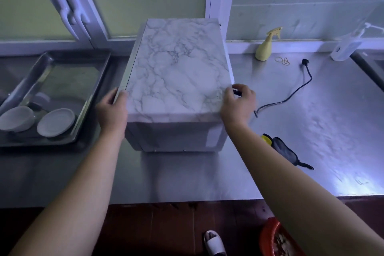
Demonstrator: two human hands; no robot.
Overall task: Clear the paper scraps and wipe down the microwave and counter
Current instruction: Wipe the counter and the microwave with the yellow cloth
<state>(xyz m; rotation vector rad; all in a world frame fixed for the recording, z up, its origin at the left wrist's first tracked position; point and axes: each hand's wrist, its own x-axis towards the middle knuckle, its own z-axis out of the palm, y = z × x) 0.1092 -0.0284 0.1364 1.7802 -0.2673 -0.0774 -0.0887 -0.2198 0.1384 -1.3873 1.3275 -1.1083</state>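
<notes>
The microwave (176, 72), wrapped in marble-patterned film, stands in the middle of the steel counter (311, 131). My left hand (112, 110) grips its near left top corner, fingers curled over the edge. My right hand (238, 104) presses against the near right top corner and has a small dark object pinched in its fingers. A dark cloth with a yellow part (282, 149) lies on the counter to the right of the microwave. No paper scraps show on the counter.
A yellow spray bottle (265, 48), rubber bands (282, 60) and the microwave's black power cord (295, 91) lie at the back right. A clear pump bottle (347, 45) stands far right. A steel tray (68, 137) with two white dishes sits left. A red basket (276, 239) is on the floor.
</notes>
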